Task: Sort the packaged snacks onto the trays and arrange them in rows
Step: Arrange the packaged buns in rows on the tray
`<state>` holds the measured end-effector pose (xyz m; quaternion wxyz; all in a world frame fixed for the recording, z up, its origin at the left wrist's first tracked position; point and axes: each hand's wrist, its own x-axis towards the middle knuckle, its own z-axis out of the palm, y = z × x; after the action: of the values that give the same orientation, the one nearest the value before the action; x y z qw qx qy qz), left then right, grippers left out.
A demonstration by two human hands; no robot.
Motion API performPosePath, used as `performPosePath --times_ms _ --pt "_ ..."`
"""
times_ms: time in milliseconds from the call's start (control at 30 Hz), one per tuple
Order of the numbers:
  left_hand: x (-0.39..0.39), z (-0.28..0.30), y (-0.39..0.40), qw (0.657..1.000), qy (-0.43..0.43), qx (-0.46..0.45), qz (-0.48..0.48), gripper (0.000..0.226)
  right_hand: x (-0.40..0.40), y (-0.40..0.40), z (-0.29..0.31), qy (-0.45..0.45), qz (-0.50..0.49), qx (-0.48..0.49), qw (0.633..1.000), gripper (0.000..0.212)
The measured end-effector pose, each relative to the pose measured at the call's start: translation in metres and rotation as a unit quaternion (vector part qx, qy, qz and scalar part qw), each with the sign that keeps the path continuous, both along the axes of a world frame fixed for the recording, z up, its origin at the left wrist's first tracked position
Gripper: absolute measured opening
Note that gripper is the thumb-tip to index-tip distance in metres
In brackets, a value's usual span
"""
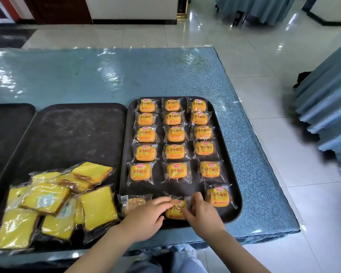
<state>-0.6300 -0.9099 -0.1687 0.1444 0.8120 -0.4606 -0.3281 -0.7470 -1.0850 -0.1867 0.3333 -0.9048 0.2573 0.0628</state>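
Both of your hands are pinching one small orange bun packet (176,208): your left hand (146,215) holds its left edge with fingertips curled over the wrapper, and your right hand (202,210) grips its right edge the same way. The packet sits in the middle of the near row on the right-hand tray (237,196), touching the tray floor as far as I can tell, and looks slightly off square.

Measured against that tray, you are well along with the buns. Five full rows of three lie behind the packet you hold, and the bun at the near right corner (219,196) is already set. Just left of your packet, at the tray's near left corner, a pale packet (132,202) lies showing a white label instead of the orange face; it likely needs turning or straightening to finish the row.

What remains is bigger. Left of the bun tray, the middle tray (83,123) holds only a loose heap of yellow cake slices (55,205) at its near end, overlapping and tilted, none in rows. Further left, a third tray (10,123) is cut off by the frame edge, so its contents cannot be judged.

Your left hand covers part of the pale packet, so what it is stays uncertain. The heap hides its lower slices, so no count is possible.
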Motion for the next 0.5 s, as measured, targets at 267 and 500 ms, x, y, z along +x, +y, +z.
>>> performPosePath --times_ms 267,500 --pt "-0.01 -0.008 0.007 0.986 -0.114 0.004 -0.12 0.057 -0.019 -0.001 -0.022 -0.137 0.2 -0.196 0.95 0.025" --pt "-0.016 -0.024 0.001 0.982 -0.166 -0.012 -0.093 0.073 -0.005 -0.008 -0.028 -0.105 0.181 -0.171 0.963 0.034"
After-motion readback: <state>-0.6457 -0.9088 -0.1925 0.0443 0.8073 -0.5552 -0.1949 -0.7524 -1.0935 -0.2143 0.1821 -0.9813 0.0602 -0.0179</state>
